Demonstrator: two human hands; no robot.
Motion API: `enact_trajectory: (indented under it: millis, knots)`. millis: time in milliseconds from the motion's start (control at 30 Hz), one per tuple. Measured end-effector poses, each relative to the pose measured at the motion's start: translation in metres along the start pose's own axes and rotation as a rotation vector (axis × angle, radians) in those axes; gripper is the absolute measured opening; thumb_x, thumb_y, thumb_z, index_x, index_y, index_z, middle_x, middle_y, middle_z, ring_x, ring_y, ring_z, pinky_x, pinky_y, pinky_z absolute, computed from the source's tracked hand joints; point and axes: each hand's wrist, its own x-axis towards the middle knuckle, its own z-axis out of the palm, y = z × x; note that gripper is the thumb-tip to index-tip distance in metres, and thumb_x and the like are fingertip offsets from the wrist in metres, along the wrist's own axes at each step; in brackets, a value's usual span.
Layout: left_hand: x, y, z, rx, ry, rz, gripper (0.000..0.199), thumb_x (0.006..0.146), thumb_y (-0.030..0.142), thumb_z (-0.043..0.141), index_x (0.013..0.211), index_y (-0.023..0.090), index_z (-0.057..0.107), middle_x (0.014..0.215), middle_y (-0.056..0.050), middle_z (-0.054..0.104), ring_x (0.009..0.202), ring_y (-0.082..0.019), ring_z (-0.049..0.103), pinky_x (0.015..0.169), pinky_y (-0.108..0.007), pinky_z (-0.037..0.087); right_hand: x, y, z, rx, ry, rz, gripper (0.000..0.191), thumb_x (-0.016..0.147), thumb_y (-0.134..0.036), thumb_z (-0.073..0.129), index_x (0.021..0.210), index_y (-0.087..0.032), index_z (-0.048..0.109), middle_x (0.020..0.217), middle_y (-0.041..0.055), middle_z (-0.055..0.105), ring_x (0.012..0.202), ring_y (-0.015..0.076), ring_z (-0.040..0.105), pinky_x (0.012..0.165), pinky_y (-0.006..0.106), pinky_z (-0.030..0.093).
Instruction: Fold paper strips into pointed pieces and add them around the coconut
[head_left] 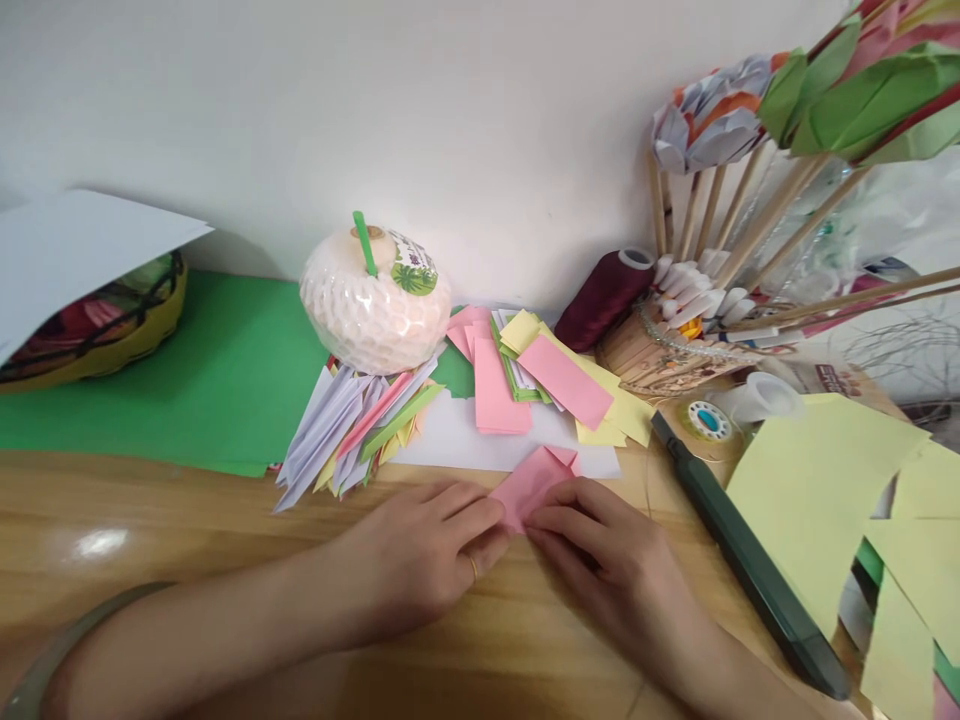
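Note:
A pink paper slip (531, 486) lies between my hands over the wooden table, its far corner folded over. My left hand (439, 545) pinches its left near edge, and a ring shows on one finger. The fingers of my right hand (611, 555) are closed on the slip's right near corner. Just beyond are stacked pink slips (501, 390), a loose pink strip (566, 380) and yellow slips (626, 410). Folded paper pieces (352, 435) in lilac, pink, green and yellow lie in a bundle to the left.
A wrapped coconut (375, 310) with a green straw stands behind the bundle. Green paper (232, 370) and a basket (165, 330) are at left. On the right are a dark green long tool (750, 560), yellow paper (817, 500), a thread spool (604, 300) and a holder (645, 350) with paper flowers.

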Motion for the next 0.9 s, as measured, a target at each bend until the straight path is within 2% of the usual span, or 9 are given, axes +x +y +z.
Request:
enact_trajectory:
  millis: [167,333,433,600,800,900]
  knots:
    - [0.001,0.001,0.000,-0.001,0.039,-0.002,0.015,0.097,0.020,0.044,0.101,0.017,0.058,0.094,-0.001,0.062,0.086,-0.015,0.058,0.076,-0.028,0.047,0.000,0.000,-0.004,-0.075,-0.046,-0.028,0.021,0.092,-0.015,0.045,0.086,-0.019,0.064,0.083,0.0051,0.061,0.072,0.0145,0.058,0.061,0.025,0.049]
    - [0.002,0.001,-0.002,-0.027,0.016,-0.013,0.015,0.097,0.019,0.044,0.098,0.017,0.058,0.093,0.000,0.062,0.087,-0.015,0.058,0.077,-0.028,0.046,0.002,0.004,-0.018,-0.216,-0.166,-0.247,0.026,0.093,-0.015,0.039,0.101,-0.017,0.064,0.087,0.0079,0.063,0.074,0.0168,0.058,0.057,0.026,0.047]
    - [0.005,0.001,-0.005,-0.079,0.018,-0.051,0.017,0.098,0.021,0.042,0.097,0.016,0.058,0.089,0.001,0.062,0.085,-0.014,0.058,0.075,-0.027,0.046,0.004,0.006,-0.023,-0.266,-0.228,-0.313,0.030,0.095,-0.016,0.035,0.107,-0.016,0.062,0.084,0.0083,0.063,0.070,0.0178,0.057,0.055,0.028,0.046]
    - [0.008,0.002,-0.010,-0.129,0.033,-0.101,0.020,0.099,0.023,0.040,0.094,0.014,0.057,0.087,0.001,0.063,0.082,-0.013,0.058,0.074,-0.026,0.046,0.006,0.004,-0.032,-0.262,-0.307,-0.358,0.038,0.096,-0.015,0.025,0.108,-0.014,0.062,0.089,0.0110,0.065,0.078,0.0203,0.059,0.063,0.032,0.050]
    - [0.002,-0.001,-0.005,0.063,0.080,-0.002,0.016,0.096,0.021,0.046,0.087,0.017,0.059,0.088,-0.001,0.061,0.084,-0.018,0.056,0.074,-0.032,0.045,0.004,0.004,-0.042,-0.238,-0.264,-0.358,0.035,0.093,-0.011,0.029,0.101,-0.018,0.063,0.093,0.0092,0.067,0.084,0.0213,0.059,0.070,0.035,0.050]
    - [0.001,-0.004,-0.007,0.152,0.076,0.008,0.013,0.095,0.021,0.048,0.089,0.018,0.059,0.084,-0.001,0.059,0.079,-0.019,0.055,0.068,-0.032,0.045,0.002,0.000,-0.040,-0.213,-0.318,-0.313,0.032,0.089,-0.010,0.033,0.099,-0.016,0.063,0.087,0.0093,0.065,0.081,0.0219,0.057,0.071,0.038,0.049]
